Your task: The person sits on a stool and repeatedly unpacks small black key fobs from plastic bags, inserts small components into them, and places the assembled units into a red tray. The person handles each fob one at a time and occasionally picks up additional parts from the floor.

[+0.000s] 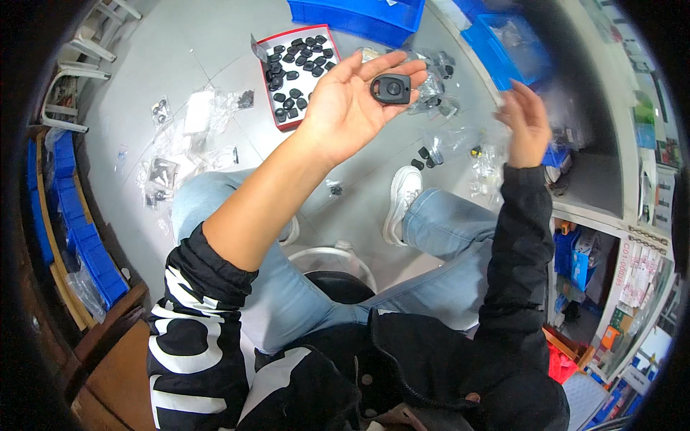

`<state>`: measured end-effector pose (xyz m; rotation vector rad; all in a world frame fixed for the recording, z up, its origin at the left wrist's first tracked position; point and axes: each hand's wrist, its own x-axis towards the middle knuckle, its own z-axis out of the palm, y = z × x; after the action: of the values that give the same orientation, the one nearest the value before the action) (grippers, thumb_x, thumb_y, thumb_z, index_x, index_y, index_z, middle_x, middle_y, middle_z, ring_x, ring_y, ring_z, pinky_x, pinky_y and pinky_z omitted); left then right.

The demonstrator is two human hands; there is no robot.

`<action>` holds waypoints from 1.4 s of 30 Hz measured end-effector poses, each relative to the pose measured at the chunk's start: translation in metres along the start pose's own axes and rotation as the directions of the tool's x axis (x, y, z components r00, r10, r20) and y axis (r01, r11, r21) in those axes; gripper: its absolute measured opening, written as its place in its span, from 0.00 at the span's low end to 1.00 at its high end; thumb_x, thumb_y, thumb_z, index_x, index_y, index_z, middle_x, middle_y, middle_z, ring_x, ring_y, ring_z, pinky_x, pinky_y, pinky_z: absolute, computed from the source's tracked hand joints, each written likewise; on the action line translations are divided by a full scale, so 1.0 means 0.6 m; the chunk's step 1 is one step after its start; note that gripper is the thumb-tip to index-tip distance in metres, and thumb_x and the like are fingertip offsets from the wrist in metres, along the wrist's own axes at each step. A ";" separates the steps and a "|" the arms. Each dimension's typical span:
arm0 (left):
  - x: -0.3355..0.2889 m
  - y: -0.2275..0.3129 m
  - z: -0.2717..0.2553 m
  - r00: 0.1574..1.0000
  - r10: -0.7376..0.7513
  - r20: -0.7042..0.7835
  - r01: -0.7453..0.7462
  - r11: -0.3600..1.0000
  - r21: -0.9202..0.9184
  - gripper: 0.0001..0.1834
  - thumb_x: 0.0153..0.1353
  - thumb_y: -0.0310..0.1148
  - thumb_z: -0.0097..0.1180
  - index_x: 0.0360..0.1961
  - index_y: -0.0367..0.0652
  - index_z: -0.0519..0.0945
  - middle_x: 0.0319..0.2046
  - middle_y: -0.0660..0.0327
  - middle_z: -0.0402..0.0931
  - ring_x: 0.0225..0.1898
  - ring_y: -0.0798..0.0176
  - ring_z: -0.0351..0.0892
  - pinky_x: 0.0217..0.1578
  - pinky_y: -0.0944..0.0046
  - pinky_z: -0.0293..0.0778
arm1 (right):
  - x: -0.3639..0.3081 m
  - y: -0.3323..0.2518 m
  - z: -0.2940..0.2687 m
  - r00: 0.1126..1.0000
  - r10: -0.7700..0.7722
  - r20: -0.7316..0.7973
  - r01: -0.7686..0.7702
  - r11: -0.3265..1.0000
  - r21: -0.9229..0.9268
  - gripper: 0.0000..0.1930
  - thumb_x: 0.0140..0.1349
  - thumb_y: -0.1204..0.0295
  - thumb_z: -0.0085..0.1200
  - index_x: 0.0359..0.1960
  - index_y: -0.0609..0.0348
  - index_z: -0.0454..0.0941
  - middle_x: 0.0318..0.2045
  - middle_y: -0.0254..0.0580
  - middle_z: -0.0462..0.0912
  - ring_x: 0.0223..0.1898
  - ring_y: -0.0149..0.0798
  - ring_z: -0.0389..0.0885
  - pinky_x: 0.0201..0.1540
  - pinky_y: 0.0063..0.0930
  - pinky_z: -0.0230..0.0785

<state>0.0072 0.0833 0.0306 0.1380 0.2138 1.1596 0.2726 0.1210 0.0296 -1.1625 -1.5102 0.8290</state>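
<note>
My left hand (343,115) is held out palm up, well above the floor, its fingers extended. On those fingers rests a black key fob (392,89) with a round button area in its middle and a loop opening at one end. My right hand (530,129) is raised off to the right, apart from the fob, near a blue bin. Motion smears its fingers somewhat; they look loosely bent and apart, and I see nothing in them. Beyond my left hand, a red-rimmed white box (282,123) on the floor contains many similar black fobs (296,57).
Plastic bags with small parts (198,118) lie on the floor at left; more clear bags (435,79) lie past my left hand. Several loose black fobs (422,158) sit near my white shoe (404,194). Blue bins (359,25) stand ahead; shelving (600,208) lines the right.
</note>
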 end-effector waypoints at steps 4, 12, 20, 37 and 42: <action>0.002 -0.004 -0.003 0.995 0.018 -0.096 -0.004 0.989 0.147 0.25 0.64 0.39 0.24 0.54 0.30 0.56 0.53 0.46 0.59 0.54 0.51 0.61 0.53 0.57 0.62 | -0.034 -0.087 0.150 0.921 -0.172 0.350 0.254 0.945 -0.204 0.16 0.47 0.74 0.56 0.41 0.55 0.74 0.31 0.35 0.73 0.29 0.29 0.70 0.28 0.19 0.65; 0.006 0.000 -0.005 0.981 0.100 -0.166 -0.075 0.986 0.147 0.24 0.54 0.27 0.32 0.54 0.31 0.57 0.52 0.46 0.61 0.53 0.53 0.62 0.53 0.58 0.63 | -0.047 -0.101 0.194 0.902 -0.317 0.293 0.407 0.850 -0.335 0.14 0.41 0.81 0.57 0.33 0.58 0.75 0.34 0.39 0.69 0.28 0.32 0.68 0.28 0.20 0.64; 0.001 0.019 -0.003 0.993 0.114 0.041 -0.105 0.978 -0.182 0.25 0.53 0.30 0.34 0.53 0.28 0.57 0.55 0.42 0.55 0.58 0.47 0.55 0.59 0.53 0.52 | -0.065 -0.091 0.197 0.747 -0.616 0.251 0.664 0.712 -0.229 0.16 0.32 0.88 0.53 0.28 0.61 0.73 0.34 0.45 0.73 0.34 0.42 0.74 0.36 0.27 0.68; -0.165 0.279 -0.011 0.755 0.618 -0.218 -0.597 0.786 0.159 0.19 0.54 0.28 0.33 0.45 0.28 0.66 0.44 0.45 0.68 0.47 0.51 0.68 0.50 0.56 0.63 | -0.044 0.103 0.281 0.612 0.568 0.551 -0.405 0.823 -0.399 0.10 0.47 0.74 0.56 0.30 0.66 0.74 0.18 0.38 0.75 0.17 0.27 0.72 0.20 0.20 0.66; -0.296 0.295 -0.193 0.541 0.680 -0.494 -0.453 0.731 0.511 0.17 0.60 0.30 0.29 0.44 0.29 0.64 0.35 0.51 0.71 0.40 0.57 0.72 0.49 0.56 0.67 | 0.015 0.210 0.367 0.622 0.654 0.431 -0.676 0.726 -0.127 0.18 0.49 0.73 0.55 0.41 0.69 0.69 0.27 0.42 0.75 0.25 0.31 0.76 0.25 0.26 0.72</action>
<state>-0.2464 -0.0101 -0.0262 0.0825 1.0778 1.8212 0.0917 0.1802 -0.1385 -1.6087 -1.3832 1.7422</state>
